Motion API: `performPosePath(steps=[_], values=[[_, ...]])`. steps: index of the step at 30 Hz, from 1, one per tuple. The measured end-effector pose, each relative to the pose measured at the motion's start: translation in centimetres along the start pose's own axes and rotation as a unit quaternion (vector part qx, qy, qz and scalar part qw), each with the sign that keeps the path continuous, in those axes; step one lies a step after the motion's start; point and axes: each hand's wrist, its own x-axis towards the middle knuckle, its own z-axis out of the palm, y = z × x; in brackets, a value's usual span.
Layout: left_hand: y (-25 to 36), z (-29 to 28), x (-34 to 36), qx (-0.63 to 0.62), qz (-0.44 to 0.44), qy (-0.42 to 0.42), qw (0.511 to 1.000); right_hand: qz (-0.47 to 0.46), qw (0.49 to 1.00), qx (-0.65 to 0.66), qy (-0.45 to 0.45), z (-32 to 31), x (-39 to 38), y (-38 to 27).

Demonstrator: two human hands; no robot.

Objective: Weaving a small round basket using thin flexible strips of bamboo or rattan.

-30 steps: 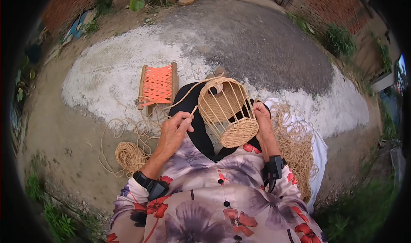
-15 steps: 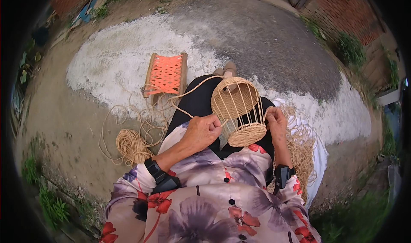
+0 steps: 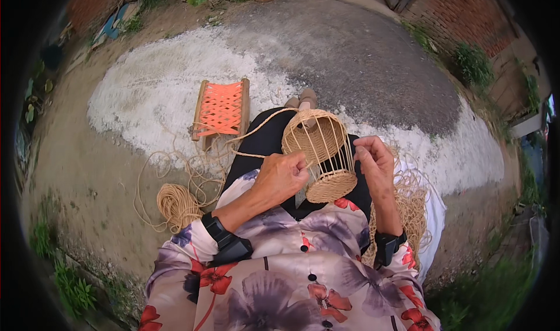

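A half-woven basket (image 3: 331, 185) of tan cord lies in my lap on dark trousers. Bare upright strands span the gap between its tightly woven base and the woven band farther away. My left hand (image 3: 284, 172) is closed at the basket's left side, pinching a tan cord (image 3: 252, 155) that runs back to the left. On the other side my right hand (image 3: 376, 160) is raised beside the strands, its index finger stretched toward them and the thumb apart. Nothing shows between those fingers.
A low wooden stool (image 3: 221, 109) with an orange woven seat stands ahead on the left. Near it lie loose cord loops and a wound cord bundle (image 3: 177, 207). To my right, a tangled cord heap (image 3: 412, 211) rests on white cloth (image 3: 434, 217).
My right hand has come up a little and loosened from a pinch, its fingers now spread apart. My left hand has shifted slightly to the right, still pinching the cord.
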Motion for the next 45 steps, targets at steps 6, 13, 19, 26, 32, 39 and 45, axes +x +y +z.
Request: performPosePath(steps=[6, 13, 19, 26, 32, 39, 45], values=[[0.0, 1.7, 1.3, 0.049, 0.05, 0.022, 0.997, -0.041, 0.943, -0.291, -0.153, 1.7, 0.9, -1.8], [-1.1, 2.3, 0.7, -0.02, -0.049, 0.012, 0.999, -0.108, 0.783, -0.565, -0.238, 4.3, 2.1, -1.1], [-0.6, 1.2, 0.7, 0.015, -0.07, -0.082, 0.994, -0.169, 0.837, -0.456, -0.249, 3.0, 2.4, 0.2], [0.0, 0.6, 1.3, 0.048, -0.121, -0.138, 0.982, -0.181, 0.872, -0.375, -0.258, 2.8, 2.9, 0.3], [-0.6, 0.5, 2.0, 0.069, -0.113, -0.174, 0.976, -0.179, 0.915, -0.283, -0.224, 1.7, 2.6, 1.1], [-2.2, -0.5, 1.4, 0.046, -0.15, -0.192, 0.969, 0.088, 0.968, 0.221, -0.084, -5.0, 2.8, 0.2], [-2.0, 0.2, 0.3, 0.006, -0.153, -0.142, 0.978, 0.249, 0.866, 0.397, -0.172, -3.5, 0.4, 4.4]])
